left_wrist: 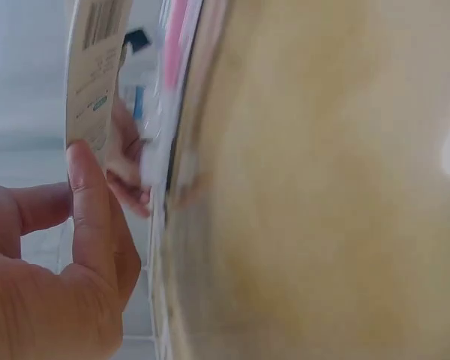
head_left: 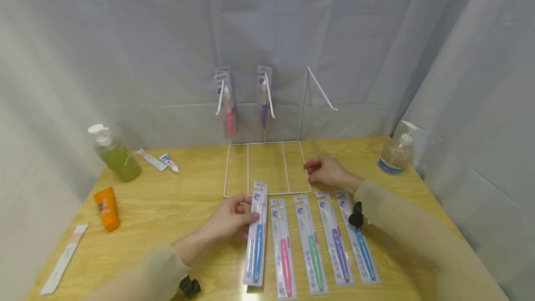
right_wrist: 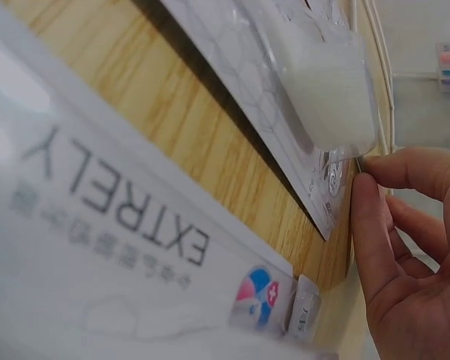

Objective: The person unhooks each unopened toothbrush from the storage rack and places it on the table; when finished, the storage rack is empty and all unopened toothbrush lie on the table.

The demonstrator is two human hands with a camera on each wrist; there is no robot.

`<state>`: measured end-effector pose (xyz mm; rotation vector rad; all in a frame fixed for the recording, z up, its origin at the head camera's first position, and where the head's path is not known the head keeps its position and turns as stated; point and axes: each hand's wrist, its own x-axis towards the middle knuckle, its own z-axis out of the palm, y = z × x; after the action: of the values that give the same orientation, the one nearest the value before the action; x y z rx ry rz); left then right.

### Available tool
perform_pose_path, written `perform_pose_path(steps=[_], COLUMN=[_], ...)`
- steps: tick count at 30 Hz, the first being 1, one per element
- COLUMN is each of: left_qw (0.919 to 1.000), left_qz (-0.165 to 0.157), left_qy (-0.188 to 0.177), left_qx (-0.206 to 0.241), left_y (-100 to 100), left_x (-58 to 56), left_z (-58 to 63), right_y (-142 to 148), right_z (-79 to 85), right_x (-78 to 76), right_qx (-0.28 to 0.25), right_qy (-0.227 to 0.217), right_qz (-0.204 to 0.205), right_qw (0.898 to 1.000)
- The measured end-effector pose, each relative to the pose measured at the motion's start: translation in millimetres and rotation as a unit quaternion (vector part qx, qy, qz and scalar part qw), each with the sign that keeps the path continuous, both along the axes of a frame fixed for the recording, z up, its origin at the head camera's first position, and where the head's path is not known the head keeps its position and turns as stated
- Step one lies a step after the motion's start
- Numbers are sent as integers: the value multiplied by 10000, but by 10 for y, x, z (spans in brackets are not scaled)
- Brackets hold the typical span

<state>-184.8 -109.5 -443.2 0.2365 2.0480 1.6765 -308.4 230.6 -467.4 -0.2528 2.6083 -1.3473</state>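
Observation:
My left hand (head_left: 231,219) holds a packaged blue toothbrush (head_left: 257,250) by its left edge, tilted up at the near end of the wire rack. The printed back of its card (left_wrist: 97,82) faces the left wrist view. At the right side of the white wire rack (head_left: 285,166), my right hand (head_left: 328,171) pinches the base wire between thumb and forefinger. Packaged pink (head_left: 286,264), green (head_left: 315,259), purple (head_left: 339,254) and second blue (head_left: 365,254) toothbrushes lie in a row. Pink (head_left: 230,122) and purple (head_left: 264,115) packs hang on the left and middle hooks.
The rack's right hook (head_left: 322,88) is bare. A green pump bottle (head_left: 119,159), an orange tube (head_left: 107,209), a small toothpaste tube (head_left: 170,163) and slim packets (head_left: 64,260) are at left. A clear pump bottle (head_left: 394,154) stands at right; grey curtains (head_left: 167,50) surround the table.

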Motion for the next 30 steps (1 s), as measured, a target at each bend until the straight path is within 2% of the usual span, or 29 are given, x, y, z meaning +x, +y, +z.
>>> perform_pose_path(steps=[2, 5, 9, 12, 16, 19, 22, 25, 28, 30], left_qw=[9999, 9996, 9992, 9988, 9961, 9887, 9783, 9669, 9533, 9459], left_qz=[-106, -134, 10, 99, 95, 162, 285, 419, 738, 1034], left_qy=[-117, -262, -368, -333, -52, 411, 1008, 1729, 2449, 2742], left_qx=[0, -1, -127, -331, -878, -1433, -1789, -1828, -1604, -1392], left_y=[-8, 0, 15, 21, -15, -74, -122, -94, 34, 154], left_x=[96, 181, 229, 238, 223, 178, 88, -94, -378, -617], left_z=[-53, -135, -198, -201, -153, -68, 21, 107, 251, 384], right_y=[10, 23, 28, 23, 10, 9, 8, 8, 10, 15], right_z=[7, 6, 4, 1, -7, -18, -31, -31, -24, -25], right_x=[1, -3, -4, -6, -15, -18, -23, -17, -18, -18], right_qx=[-5, 13, 98, 148, 121, 95, 10, -56, -61, -52], right_qy=[1, -16, -69, -81, -56, -39, -74, -113, -147, -158], right_qz=[8, 15, 21, 68, 99, 92, 74, 73, 63, 67], right_qw=[10000, 10000, 9999, 9998, 9999, 9999, 9999, 9999, 9999, 9998])
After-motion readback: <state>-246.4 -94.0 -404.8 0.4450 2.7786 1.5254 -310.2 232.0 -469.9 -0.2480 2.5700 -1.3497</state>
